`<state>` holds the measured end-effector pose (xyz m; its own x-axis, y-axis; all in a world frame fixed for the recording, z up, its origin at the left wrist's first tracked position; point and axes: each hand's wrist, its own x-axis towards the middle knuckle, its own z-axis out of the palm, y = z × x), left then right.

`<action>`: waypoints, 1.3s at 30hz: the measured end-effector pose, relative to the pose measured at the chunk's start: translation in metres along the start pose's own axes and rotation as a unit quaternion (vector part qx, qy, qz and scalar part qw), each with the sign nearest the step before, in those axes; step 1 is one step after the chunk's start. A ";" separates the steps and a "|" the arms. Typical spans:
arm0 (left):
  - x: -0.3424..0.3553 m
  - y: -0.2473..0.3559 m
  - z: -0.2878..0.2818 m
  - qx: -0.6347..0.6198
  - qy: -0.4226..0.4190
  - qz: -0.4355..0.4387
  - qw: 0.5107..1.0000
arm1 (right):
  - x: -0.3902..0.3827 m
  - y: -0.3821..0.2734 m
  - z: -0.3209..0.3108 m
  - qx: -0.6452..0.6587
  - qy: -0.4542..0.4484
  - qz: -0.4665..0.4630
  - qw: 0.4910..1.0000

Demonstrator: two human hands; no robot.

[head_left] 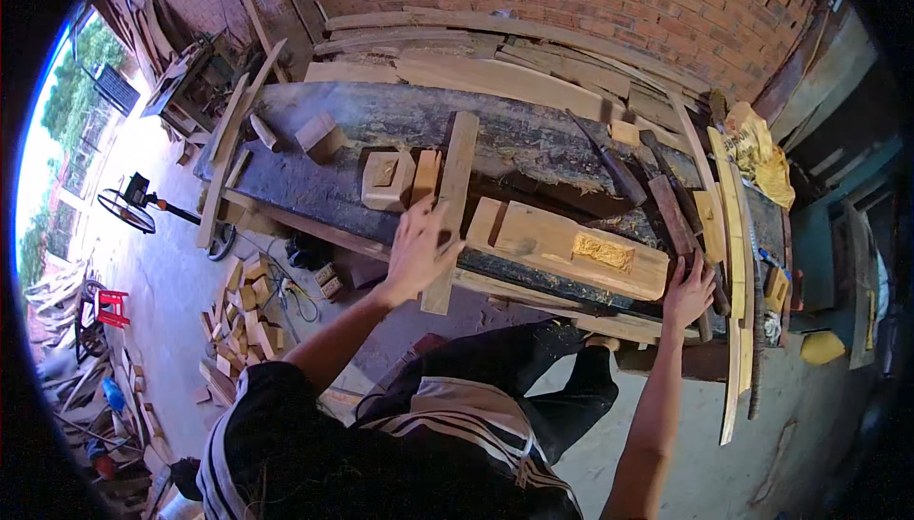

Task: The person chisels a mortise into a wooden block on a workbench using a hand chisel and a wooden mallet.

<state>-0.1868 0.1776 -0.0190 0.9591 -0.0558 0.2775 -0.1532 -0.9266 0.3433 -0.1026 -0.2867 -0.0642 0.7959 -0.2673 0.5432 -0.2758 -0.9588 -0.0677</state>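
My left hand [417, 246], slightly blurred, reaches over the bench with its fingers apart, by the left edge of a flat wooden strip [459, 177] lying crosswise. It appears to hold nothing; whether the fingertips touch the strip I cannot tell. My right hand [689, 291] closes around a dark wooden bar [674, 218] at the right end of a thick timber block [538, 234]. That block has a groove near its left end and a rough recess [603, 250] with chips. Left of the strip sit a chamfered block [388, 194] with a small recess and a narrow wooden piece [427, 175].
The dark workbench [352, 110] also bears a wooden cube [321, 137], a chisel-like tool [614, 172] and shavings. Long strips [731, 234] jut past its right end beside a yellow bag [759, 153]. Offcuts [249, 320] are heaped on the floor at left. Planks line the brick wall.
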 end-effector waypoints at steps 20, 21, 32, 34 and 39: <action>-0.004 -0.015 0.028 0.036 -0.096 -0.092 0.991 | -0.104 -0.033 -0.084 0.217 -0.072 -0.030 0.973; -0.009 -0.018 0.025 0.027 -0.102 -0.088 0.991 | -0.106 -0.036 -0.085 0.208 -0.083 -0.028 0.974; 0.006 0.052 0.033 -0.060 -0.034 0.113 0.991 | -0.138 -0.018 -0.107 0.234 -0.097 -0.047 0.966; 0.023 0.071 0.043 -0.091 -0.080 0.205 0.971 | -0.141 -0.012 -0.108 0.245 -0.096 -0.023 0.965; 0.057 0.083 0.064 0.045 -0.129 0.219 0.966 | -0.158 -0.001 -0.110 0.260 -0.084 -0.018 0.962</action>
<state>-0.1296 0.0736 -0.0326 0.8359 -0.5302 0.1421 -0.5481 -0.8206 0.1618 -0.2876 -0.2332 -0.0581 0.8879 -0.2035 0.4125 0.0253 -0.8739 -0.4855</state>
